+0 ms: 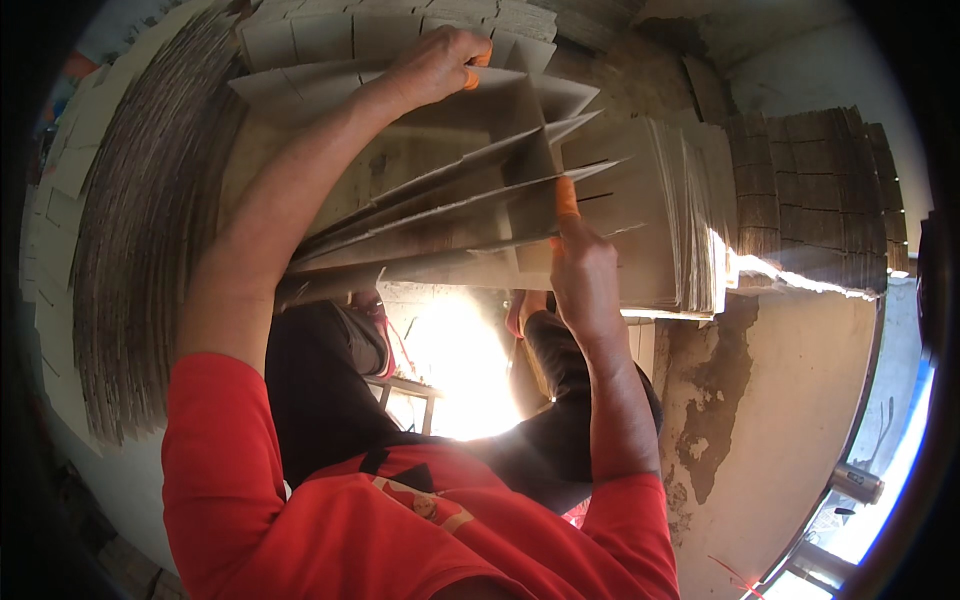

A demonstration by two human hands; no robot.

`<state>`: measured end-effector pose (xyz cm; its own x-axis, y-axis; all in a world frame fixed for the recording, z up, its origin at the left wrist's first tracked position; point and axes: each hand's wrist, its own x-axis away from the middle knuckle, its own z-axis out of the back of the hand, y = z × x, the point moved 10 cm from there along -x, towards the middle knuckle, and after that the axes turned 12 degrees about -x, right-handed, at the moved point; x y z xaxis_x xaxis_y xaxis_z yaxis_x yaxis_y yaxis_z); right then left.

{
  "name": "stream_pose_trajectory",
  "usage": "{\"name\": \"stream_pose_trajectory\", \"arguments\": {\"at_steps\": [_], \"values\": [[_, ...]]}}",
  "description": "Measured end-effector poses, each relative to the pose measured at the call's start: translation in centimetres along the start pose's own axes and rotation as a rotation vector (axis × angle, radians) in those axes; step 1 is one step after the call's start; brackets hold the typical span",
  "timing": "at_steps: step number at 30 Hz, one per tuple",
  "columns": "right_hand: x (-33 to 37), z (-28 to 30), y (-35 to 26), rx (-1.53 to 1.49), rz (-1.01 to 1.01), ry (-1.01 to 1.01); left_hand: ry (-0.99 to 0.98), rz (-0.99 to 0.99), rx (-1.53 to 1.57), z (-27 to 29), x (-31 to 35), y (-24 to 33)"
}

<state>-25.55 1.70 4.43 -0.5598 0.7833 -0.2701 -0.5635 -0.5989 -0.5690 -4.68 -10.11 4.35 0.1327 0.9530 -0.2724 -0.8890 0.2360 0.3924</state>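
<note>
Left hand (440, 68), fingers curled in at the upper edge of the topmost long, grey-brown, slotted cardboard strip (310, 95); its palm side is turned from view, and whether it pinches the strip cannot be told; right hand (583, 275), one orange-covered finger extended against the near end of a narrow, upright cardboard crosspiece (543, 135), its other fingers folded and their hold unclear. The strips lie between the forearms, above the lap, long axes running left to right; they converge at lower left and fan apart toward the right, while the crosspiece runs top to bottom across their right-hand portion, its far end blurred. The nearest strips partly hide the feet; glare washes out the floor (465, 370) between the legs. Around the work: a tall stack of brown cardboard edges (150, 230) at left; pale slotted sheets (400, 35) beyond the left hand; a pale cardboard stack (690, 220) close by at right, with the strip ends overlapping it; farther right, a darker brown bundle (810, 190); dark vignetting cuts off the margins.
</note>
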Motion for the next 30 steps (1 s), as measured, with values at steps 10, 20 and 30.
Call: {"name": "stream_pose_trajectory", "arguments": {"at_steps": [10,20,30], "values": [[-0.9,-0.7,1.8,0.181,-0.087,-0.098,-0.170,0.058,-0.048,0.5,2.3,-3.3],[-0.5,10.0,6.8,0.177,-0.263,0.144,-0.287,0.003,-0.272,5.1,13.8,1.1],[4.0,10.2,14.4,0.659,-0.422,0.110,-0.075,0.082,-0.441,4.8,12.1,-3.9]]}}
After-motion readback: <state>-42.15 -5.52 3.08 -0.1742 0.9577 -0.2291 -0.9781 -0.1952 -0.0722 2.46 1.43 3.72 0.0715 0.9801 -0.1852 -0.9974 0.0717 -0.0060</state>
